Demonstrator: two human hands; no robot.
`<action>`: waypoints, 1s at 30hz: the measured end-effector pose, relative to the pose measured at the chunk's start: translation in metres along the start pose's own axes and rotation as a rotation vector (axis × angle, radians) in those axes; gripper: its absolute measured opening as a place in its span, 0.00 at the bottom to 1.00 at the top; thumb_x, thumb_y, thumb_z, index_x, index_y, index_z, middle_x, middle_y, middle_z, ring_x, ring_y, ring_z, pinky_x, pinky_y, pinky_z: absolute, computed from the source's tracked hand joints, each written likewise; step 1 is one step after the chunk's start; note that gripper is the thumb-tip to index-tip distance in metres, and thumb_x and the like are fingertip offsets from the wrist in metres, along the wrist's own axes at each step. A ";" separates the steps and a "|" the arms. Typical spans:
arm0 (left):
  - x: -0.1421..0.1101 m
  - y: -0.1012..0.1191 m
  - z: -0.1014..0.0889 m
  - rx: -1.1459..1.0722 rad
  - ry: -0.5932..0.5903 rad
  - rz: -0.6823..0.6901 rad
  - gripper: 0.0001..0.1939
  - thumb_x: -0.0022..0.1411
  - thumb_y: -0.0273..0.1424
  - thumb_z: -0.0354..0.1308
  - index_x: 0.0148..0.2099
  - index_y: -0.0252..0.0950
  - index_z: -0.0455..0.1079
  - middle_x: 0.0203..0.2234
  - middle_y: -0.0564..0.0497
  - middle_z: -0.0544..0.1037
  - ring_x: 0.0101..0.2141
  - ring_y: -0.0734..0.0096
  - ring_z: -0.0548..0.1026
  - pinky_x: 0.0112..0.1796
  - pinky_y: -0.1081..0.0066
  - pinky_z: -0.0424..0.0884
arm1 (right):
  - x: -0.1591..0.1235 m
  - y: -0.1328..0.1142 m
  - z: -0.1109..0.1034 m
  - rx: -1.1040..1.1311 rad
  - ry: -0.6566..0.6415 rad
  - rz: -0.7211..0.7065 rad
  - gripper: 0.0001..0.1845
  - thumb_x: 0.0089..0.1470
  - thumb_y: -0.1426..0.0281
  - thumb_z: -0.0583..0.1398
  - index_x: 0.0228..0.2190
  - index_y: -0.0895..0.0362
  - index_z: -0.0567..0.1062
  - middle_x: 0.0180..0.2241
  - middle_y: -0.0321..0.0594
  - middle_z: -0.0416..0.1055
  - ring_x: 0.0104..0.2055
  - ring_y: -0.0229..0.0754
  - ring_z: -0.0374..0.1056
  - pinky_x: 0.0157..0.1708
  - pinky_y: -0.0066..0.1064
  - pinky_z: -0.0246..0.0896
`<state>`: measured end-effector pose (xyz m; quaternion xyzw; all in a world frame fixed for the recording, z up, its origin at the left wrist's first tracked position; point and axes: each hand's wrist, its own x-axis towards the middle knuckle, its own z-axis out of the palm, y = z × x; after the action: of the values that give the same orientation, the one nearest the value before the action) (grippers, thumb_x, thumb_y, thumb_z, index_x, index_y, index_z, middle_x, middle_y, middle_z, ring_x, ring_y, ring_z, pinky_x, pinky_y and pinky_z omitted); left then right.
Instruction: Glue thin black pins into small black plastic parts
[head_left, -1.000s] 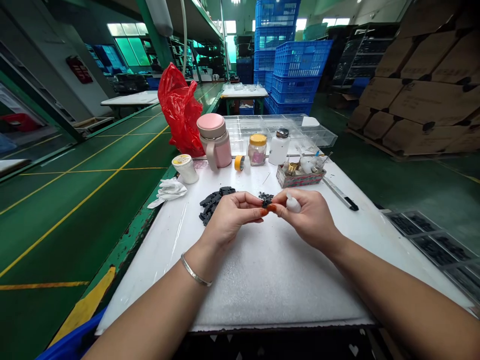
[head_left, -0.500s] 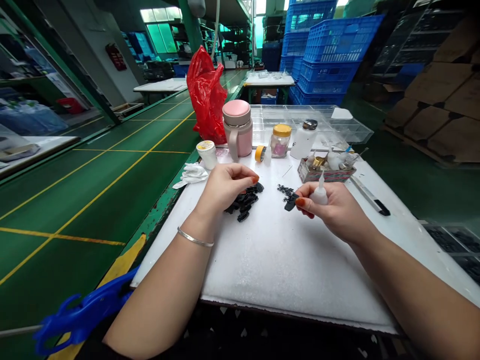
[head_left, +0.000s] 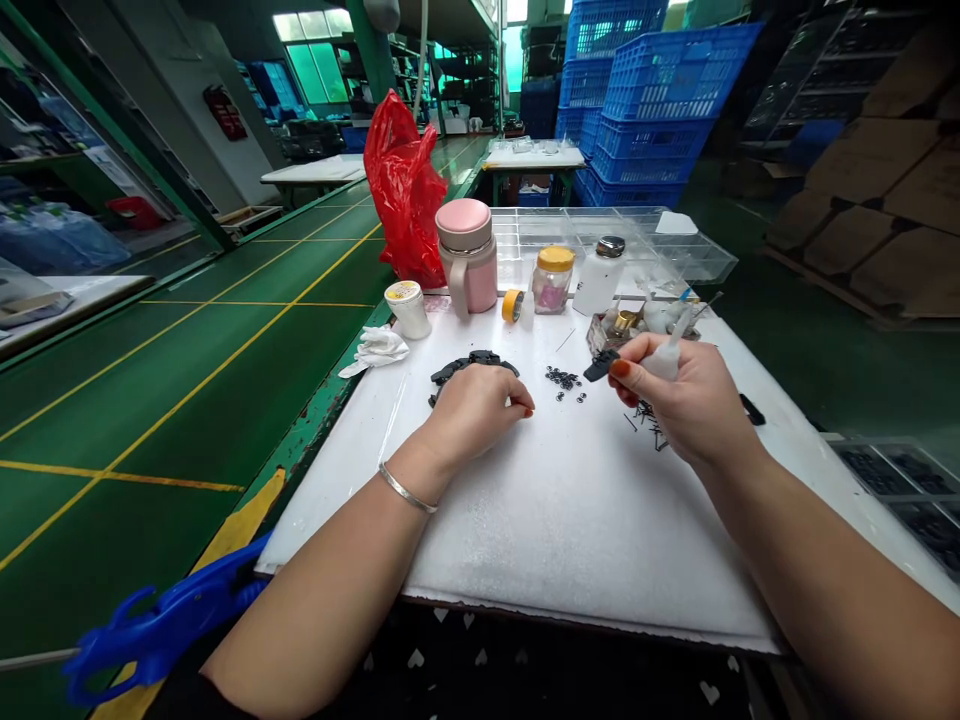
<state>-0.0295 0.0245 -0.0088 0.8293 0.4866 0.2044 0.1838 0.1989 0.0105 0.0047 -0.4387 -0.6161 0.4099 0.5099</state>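
two hands work above one white table (head_left: 562, 530). the right hand (head_left: 694, 400) holds two things at once: one black part (head_left: 601, 365), pinched between the thumb and the fingers at its front, and one small white nozzle bottle (head_left: 663, 360), kept inside the hand with its tip pointing up. the black part is in the air, just to the right of the small black rings (head_left: 564, 378). of these rings i see more than ten, too close together for an exact count; a few lie a little apart from the group. below the right hand are several thin black pins (head_left: 658, 435), partly covered, so i cannot count them.

the left hand (head_left: 480, 412) is low over the table, its thumb and fingers curled toward each other. i cannot tell if they press together or pinch something small. on this wrist is one silver bracelet (head_left: 406, 490). behind this hand lies one pile of black parts (head_left: 480, 358), partly hidden.

farther back stand one white tub (head_left: 409, 312), one pink mug (head_left: 480, 270), one roll of yellow tape (head_left: 512, 306), one jar with yellow lid (head_left: 553, 283) and one white bottle with metal cap (head_left: 598, 283). one thin needle (head_left: 565, 340) lies in front of the jar.
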 end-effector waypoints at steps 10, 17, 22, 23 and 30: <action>-0.016 -0.021 -0.047 0.076 -0.064 -0.328 0.10 0.53 0.36 0.64 0.22 0.39 0.77 0.18 0.50 0.77 0.21 0.70 0.70 0.24 0.69 0.57 | 0.005 0.010 -0.008 -0.090 0.053 -0.029 0.18 0.46 0.55 0.71 0.24 0.56 0.75 0.21 0.37 0.68 0.22 0.37 0.62 0.22 0.31 0.55; -0.017 -0.019 -0.033 0.148 -0.182 -0.312 0.05 0.49 0.31 0.67 0.22 0.40 0.78 0.18 0.51 0.77 0.21 0.70 0.69 0.22 0.70 0.55 | 0.005 0.011 -0.007 -0.088 0.025 -0.042 0.18 0.46 0.56 0.71 0.24 0.56 0.75 0.22 0.37 0.68 0.22 0.37 0.61 0.21 0.32 0.54; -0.019 -0.015 -0.035 0.141 -0.128 -0.295 0.10 0.48 0.31 0.67 0.18 0.39 0.75 0.15 0.51 0.75 0.19 0.70 0.68 0.22 0.70 0.54 | 0.005 0.005 -0.005 -0.100 0.045 -0.010 0.18 0.46 0.57 0.71 0.23 0.56 0.74 0.21 0.38 0.68 0.22 0.38 0.61 0.22 0.34 0.55; -0.018 -0.014 -0.035 0.129 -0.085 -0.290 0.10 0.49 0.32 0.67 0.19 0.39 0.75 0.15 0.51 0.75 0.19 0.70 0.67 0.22 0.70 0.54 | 0.006 0.004 -0.005 -0.102 0.050 -0.010 0.18 0.45 0.57 0.71 0.23 0.57 0.75 0.21 0.39 0.68 0.22 0.39 0.61 0.22 0.34 0.55; 0.010 0.006 0.001 -0.056 0.161 -0.031 0.06 0.60 0.31 0.60 0.35 0.38 0.79 0.28 0.50 0.81 0.29 0.67 0.74 0.34 0.69 0.64 | 0.009 0.008 -0.006 -0.120 0.072 -0.034 0.18 0.46 0.56 0.70 0.23 0.57 0.75 0.20 0.39 0.68 0.21 0.38 0.61 0.22 0.33 0.55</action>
<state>-0.0203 0.0304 -0.0054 0.7970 0.5067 0.2809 0.1706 0.2045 0.0219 0.0004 -0.4726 -0.6282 0.3474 0.5113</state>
